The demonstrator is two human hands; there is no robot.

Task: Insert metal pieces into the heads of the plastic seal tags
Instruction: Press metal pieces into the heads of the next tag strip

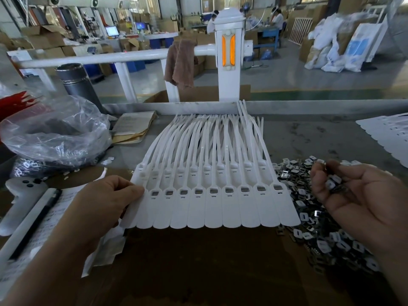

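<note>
Several joined seal tags point(220, 209), left hand point(103, 199) pinching their left edge, right hand point(355, 195) curled around metal pieces point(331, 185)

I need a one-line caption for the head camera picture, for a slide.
Left hand holds a strip of white seal tags while the right hand cups metal pieces beside a loose pile.

I see the seal tags point(212, 208) as one white joined strip, flat at frame centre. Rounded flags point to the bottom, thin tails fan to upper centre. Row of square head windows across the middle, grey inside. Loose heap of metal pieces point(313, 235), small silvery squares, lower right, against the strip's right edge.
</note>
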